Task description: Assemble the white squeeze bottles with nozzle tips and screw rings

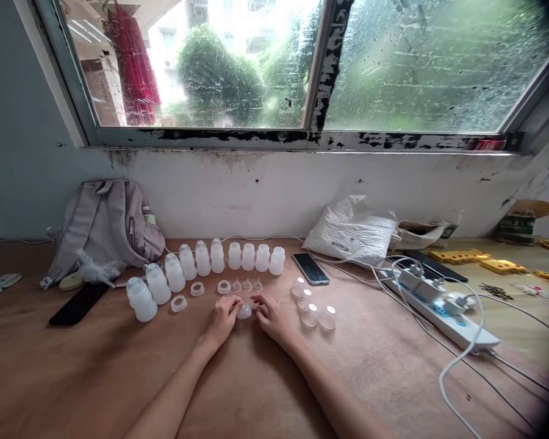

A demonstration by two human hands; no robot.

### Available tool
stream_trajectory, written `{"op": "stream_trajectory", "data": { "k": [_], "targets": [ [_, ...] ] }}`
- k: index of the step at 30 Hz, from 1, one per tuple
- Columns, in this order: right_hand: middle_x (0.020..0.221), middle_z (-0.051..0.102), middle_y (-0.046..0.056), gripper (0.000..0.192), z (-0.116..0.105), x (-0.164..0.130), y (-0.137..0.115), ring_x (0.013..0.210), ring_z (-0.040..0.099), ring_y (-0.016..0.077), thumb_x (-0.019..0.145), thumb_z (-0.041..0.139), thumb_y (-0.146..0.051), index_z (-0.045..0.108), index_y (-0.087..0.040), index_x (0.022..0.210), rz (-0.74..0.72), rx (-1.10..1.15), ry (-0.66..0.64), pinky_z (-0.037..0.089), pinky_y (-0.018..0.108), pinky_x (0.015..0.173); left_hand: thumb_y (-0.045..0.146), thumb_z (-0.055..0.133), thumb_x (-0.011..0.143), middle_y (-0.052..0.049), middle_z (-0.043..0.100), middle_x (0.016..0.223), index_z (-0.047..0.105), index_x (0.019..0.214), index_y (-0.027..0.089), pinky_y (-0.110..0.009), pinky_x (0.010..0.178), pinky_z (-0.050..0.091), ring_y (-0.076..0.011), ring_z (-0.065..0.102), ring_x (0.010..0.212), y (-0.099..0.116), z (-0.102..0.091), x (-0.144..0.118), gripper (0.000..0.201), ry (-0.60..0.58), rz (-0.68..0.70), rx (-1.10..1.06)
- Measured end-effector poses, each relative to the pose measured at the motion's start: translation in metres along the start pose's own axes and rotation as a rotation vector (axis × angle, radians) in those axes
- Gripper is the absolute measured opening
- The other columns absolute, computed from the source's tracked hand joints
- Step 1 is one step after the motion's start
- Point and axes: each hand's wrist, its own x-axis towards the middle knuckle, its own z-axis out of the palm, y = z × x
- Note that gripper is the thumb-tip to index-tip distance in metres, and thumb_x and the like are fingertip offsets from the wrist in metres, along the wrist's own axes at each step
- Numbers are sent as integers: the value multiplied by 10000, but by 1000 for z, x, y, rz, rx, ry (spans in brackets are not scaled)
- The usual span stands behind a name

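Between my hands is a small translucent domed piece, like a bottle cap or nipple ring. My left hand has its fingers closed at the piece's left edge. My right hand is just right of it, fingers bent and apart, with nothing visible in them. Just beyond are several clear silicone nipples and a white ring. Two more white rings lie to the left. Frosted baby bottles stand in a curved row, some capped; open-necked bottles are at its right end. Clear round caps lie to the right.
A phone lies behind the caps. Further right are a silver bag, a white power strip with loose cables and yellow parts. A grey backpack and a black phone-like slab are at left.
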Motion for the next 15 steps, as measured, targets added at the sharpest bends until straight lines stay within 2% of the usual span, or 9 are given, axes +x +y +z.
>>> {"op": "stream_trajectory", "data": {
  "k": [4, 8, 11, 15],
  "targets": [
    [899, 614, 26, 223, -3, -5, -15, 865, 539, 189, 713, 494, -158, 545, -233, 916, -85, 5, -23, 357, 345, 835, 388, 333, 851, 2, 580, 688, 553, 795, 183, -237, 591, 421, -130, 526, 608, -1, 4, -1, 306, -2, -78, -137],
    [768, 580, 26, 39, 3, -7, -20, 734, 530, 171, 727, 498, -216, 494, -207, 765, -5, 53, 36, 398, 285, 687, 411, 280, 862, -16, 602, 727, 555, 837, 164, -217, 530, 435, -120, 539, 586, 2, 6, -1, 370, -14, -118, -219],
    [660, 512, -11, 82, 7, -6, -19, 609, 482, 141, 692, 504, -206, 422, -209, 686, 86, 102, 64, 379, 246, 577, 417, 262, 868, -29, 610, 774, 545, 891, 165, -211, 519, 444, -126, 556, 615, 9, 5, -3, 380, -24, -146, -283],
    [571, 405, -56, 153, 7, -5, -16, 513, 397, 109, 685, 492, -204, 343, -214, 652, 179, 216, 99, 327, 221, 498, 390, 358, 846, -10, 629, 748, 538, 952, 188, -215, 566, 451, -119, 571, 578, 21, 1, -9, 291, -135, -109, -309]
  ]
}}
